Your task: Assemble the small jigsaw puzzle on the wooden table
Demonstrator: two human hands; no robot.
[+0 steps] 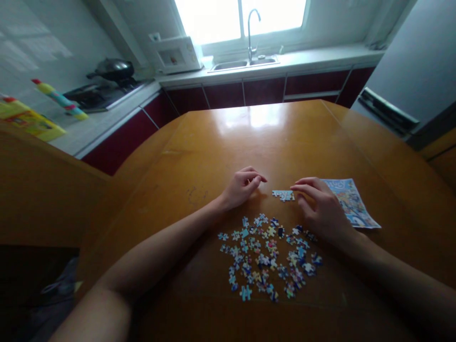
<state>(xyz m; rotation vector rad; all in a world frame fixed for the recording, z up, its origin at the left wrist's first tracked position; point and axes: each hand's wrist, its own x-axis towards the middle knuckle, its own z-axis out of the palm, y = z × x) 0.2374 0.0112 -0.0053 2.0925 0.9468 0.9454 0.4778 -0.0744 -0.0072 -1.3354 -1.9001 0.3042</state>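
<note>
A small joined section of jigsaw puzzle [283, 194], pale blue and white, lies flat on the wooden table between my hands. My right hand [318, 202] is at its right end, thumb and fingers apart, with the fingertips close to the edge; whether they touch it I cannot tell. To the left, my left hand [245, 184] rests near the table with loosely bent fingers, holding nothing I can see. Many loose jigsaw pieces [263, 260] are spread nearer to me, below both hands. A colourful picture sheet [351, 202] lies partly behind my right hand.
The wooden table [199, 147] extends away toward a counter with a sink [245, 64] and tap. A microwave [176, 54], a wok [114, 69] on a stove and a cleaner bottle [60, 99] stand at the left. A fridge [420, 61] is at the right.
</note>
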